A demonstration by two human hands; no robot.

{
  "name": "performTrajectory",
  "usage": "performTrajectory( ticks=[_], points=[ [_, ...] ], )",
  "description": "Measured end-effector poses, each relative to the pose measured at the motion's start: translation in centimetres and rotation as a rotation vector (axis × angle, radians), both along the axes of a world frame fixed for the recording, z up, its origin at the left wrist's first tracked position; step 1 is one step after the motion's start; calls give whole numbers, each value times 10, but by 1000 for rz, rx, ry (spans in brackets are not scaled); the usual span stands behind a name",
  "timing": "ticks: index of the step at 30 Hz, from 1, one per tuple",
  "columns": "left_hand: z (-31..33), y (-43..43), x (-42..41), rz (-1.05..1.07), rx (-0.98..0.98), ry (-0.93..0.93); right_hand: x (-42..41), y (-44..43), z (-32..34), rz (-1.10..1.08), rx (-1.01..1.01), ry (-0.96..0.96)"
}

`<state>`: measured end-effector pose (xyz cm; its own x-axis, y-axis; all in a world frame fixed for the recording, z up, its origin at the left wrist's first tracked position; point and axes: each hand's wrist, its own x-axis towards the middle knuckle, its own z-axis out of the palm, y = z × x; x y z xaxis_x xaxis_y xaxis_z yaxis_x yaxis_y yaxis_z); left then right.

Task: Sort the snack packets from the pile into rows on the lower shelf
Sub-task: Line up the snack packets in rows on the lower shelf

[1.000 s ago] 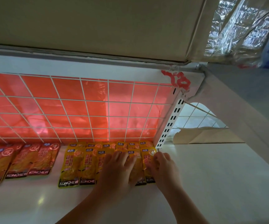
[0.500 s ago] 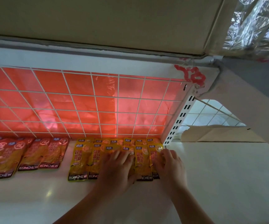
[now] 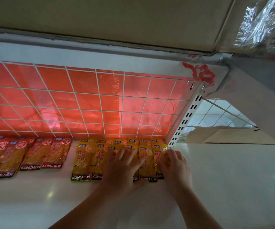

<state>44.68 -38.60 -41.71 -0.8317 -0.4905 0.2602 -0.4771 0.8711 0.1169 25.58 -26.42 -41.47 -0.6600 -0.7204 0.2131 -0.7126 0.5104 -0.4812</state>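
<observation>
On the left of the lower shelf [image 3: 34, 195], the red packets [image 3: 26, 154] are lying in a row at the foot of the wire grid [image 3: 84, 104]. After a small gap, the yellow packets [image 3: 84, 159] are lying in rows that overlap a little. The left hand [image 3: 122, 167] is pressing flat on the middle yellow ones, fingers spread wide. The right hand [image 3: 174, 166] is touching the last yellow packet [image 3: 160, 148], just beside the white post [image 3: 183, 119]. Its fingers are bending a bit, and I cannot tell if it is pinching. The packets look shiny and slippery. If a hand pushes sideways too hard, I think the row could slide, bunch up and go crooked.
</observation>
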Motion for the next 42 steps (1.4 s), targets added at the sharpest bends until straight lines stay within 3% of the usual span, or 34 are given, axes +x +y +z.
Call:
performTrajectory(
  ticks=[15, 26, 32, 42],
  points=[
    [16, 3, -7, 51, 19, -163, 0, -1, 0, 8, 16, 23],
    [10, -8, 43, 86, -47, -79, -3, -1, -3, 28, 41, 57],
    [12, -17, 76, 101, -62, -94, 0, 4, -7, 10, -55, 32],
    [14, -18, 78, 94, 5, -115, 0, -1, -10, 35, 27, 72]
  ],
)
